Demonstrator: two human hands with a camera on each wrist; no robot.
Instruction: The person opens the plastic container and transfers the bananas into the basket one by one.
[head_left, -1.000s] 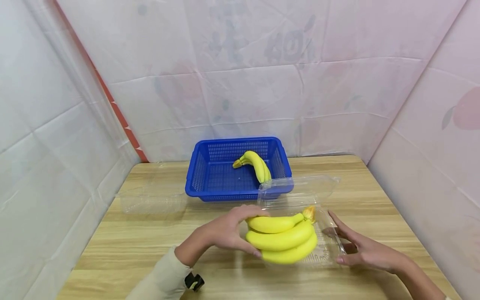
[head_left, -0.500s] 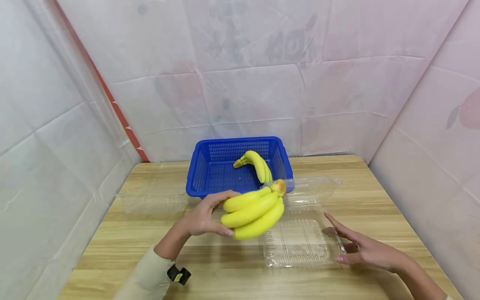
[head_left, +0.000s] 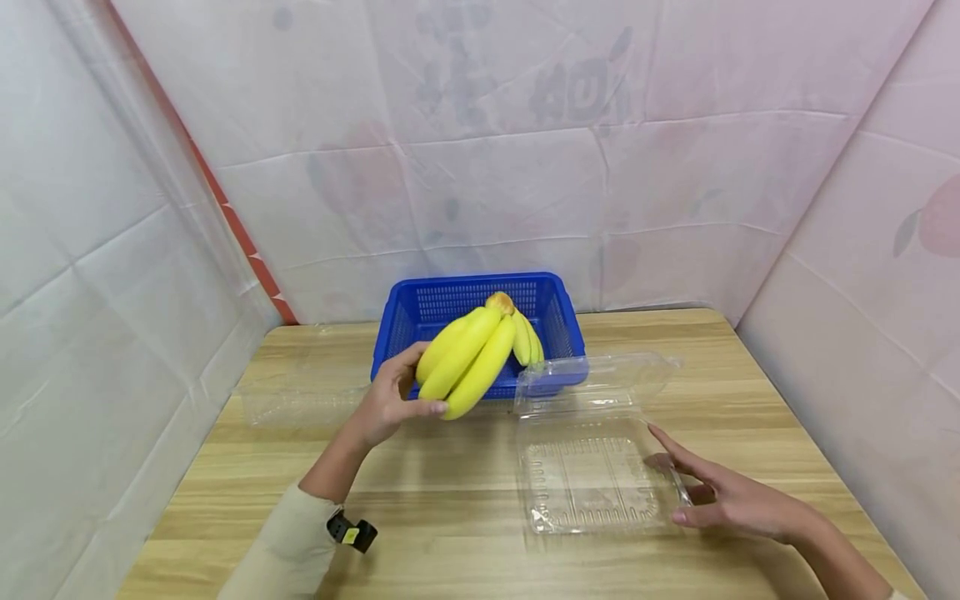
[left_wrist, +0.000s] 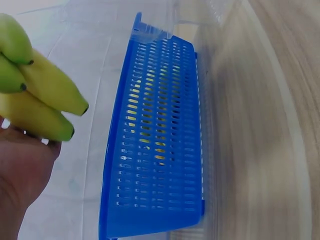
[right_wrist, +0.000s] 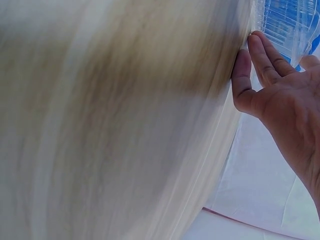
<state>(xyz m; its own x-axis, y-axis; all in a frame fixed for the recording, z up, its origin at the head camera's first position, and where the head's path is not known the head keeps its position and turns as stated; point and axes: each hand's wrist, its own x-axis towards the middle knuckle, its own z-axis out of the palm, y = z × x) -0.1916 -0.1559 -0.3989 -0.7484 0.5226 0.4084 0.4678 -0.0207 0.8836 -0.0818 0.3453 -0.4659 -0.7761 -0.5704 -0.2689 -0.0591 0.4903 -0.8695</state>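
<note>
In the head view my left hand [head_left: 392,398] grips a bunch of yellow bananas [head_left: 468,360] by its blunt ends, thumb on the near side. The bunch is raised over the front of a blue plastic basket [head_left: 386,346], stem pointing away. Inside the basket lies another banana bunch [head_left: 528,340], partly covered by the held one. Seen from the left wrist, the held bananas [left_wrist: 47,90] are beside the basket's slotted wall [left_wrist: 155,185]. My right hand [head_left: 738,500] rests at the right side of a clear clamshell container [head_left: 592,483], its fairly straight fingers touching the wall.
The clamshell's raised lid [head_left: 600,379] leans back and overlaps the basket's front right corner. A second clear container [head_left: 300,404] stands on the left of the wooden table [head_left: 442,542]. White printed sheets [head_left: 495,192] hang behind and on both sides.
My left hand has carried the banana bunch from above the clear container leftward and away to the basket, turning its stem toward the back. The right hand has stayed at the container's side.
</note>
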